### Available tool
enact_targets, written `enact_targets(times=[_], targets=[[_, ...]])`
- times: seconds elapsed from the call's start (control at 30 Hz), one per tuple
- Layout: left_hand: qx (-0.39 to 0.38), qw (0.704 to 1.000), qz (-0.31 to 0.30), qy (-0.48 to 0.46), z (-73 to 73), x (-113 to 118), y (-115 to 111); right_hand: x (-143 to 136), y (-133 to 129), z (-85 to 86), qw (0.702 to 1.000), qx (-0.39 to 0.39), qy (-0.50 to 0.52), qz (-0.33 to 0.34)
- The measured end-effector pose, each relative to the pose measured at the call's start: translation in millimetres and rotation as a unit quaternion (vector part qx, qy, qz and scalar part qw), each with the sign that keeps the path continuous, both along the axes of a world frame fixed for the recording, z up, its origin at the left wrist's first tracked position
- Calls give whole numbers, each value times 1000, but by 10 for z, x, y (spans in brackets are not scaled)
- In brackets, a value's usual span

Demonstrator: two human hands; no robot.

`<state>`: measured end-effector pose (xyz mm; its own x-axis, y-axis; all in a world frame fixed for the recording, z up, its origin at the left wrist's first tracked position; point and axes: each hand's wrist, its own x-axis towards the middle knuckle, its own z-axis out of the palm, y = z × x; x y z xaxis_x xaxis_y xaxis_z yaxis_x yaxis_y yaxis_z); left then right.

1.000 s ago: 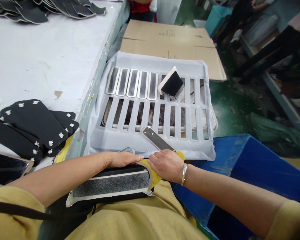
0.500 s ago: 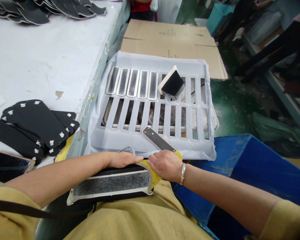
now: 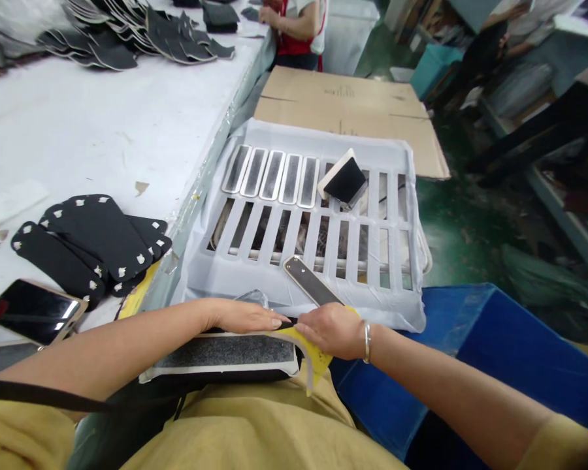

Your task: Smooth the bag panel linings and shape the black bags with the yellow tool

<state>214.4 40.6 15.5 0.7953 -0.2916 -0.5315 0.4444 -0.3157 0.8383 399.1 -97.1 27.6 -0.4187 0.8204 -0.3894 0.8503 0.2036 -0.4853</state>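
Observation:
A dark piece with a grey felt strip and white border (image 3: 225, 351) lies across my lap. My left hand (image 3: 247, 316) rests flat along its upper edge, fingers stretched toward the right. Closed on a yellow strip (image 3: 317, 358) is my right hand (image 3: 333, 329), beside the left fingertips; the strip curls away from the right end of the piece. A grey plate with a pale edge (image 3: 313, 281) slants up from behind my right hand onto the slotted white tray (image 3: 215, 277). Several felt-faced strips (image 3: 269, 175) stand in a row at the tray's upper left.
A black folded piece (image 3: 343, 183) sits on the tray. On the white table (image 3: 102, 124) are black pads (image 3: 98, 235), a phone (image 3: 34, 312) and stacked dark pieces. Cardboard (image 3: 347, 98) lies beyond; a blue bin (image 3: 451, 346) stands right. People are in the background.
The yellow strip has come further off the right end of the piece and now hangs curled below my right hand. The view has tilted up, showing more of the background.

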Motion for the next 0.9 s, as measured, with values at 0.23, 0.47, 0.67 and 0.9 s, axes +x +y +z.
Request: enact_targets(times=[0.23,0.47,0.67,0.9], targets=[[-46,997,53,16,-142,54,60,241,-101,-161,850,-95,404,-323],[-83,991,102,33,-199,84,31,-46,-38,-273,646,-105,647,-391],[32,993,116,13,-131,139,-87,-187,59,-66,552,-14,722,-417],[98,987,128,-24,-11,90,-267,-432,210,-18,501,12,785,-364]])
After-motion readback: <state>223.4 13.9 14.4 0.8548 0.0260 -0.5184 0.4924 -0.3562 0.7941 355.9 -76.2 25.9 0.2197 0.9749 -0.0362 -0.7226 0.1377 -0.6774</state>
